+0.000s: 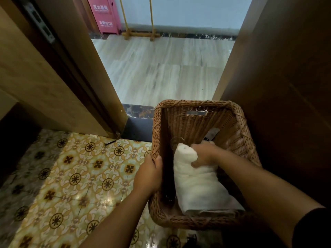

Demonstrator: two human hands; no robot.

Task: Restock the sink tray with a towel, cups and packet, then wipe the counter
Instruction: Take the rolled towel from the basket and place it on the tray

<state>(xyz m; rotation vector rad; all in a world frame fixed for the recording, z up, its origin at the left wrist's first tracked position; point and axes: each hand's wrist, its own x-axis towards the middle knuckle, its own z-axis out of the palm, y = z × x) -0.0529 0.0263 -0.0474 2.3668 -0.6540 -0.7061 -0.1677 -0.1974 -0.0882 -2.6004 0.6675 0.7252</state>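
Currently left hand (149, 176) clamps basket (238, 120) rim, thumb inside. Right hand (203, 154) closed around upper end of rolled towel (195, 185), which lies inside basket, right half. Towel looks soft, light, squashes under grip; hold mid-roll so it stays rolled. Glass cup (176, 141) beside towel top, likely fragile. Sink tray not visible.

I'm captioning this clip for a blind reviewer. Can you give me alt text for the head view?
The right hand grips a rolled white towel inside a brown woven wicker basket, while the left hand holds the basket's left rim. Below is a yellow patterned tile floor, by an open doorway.
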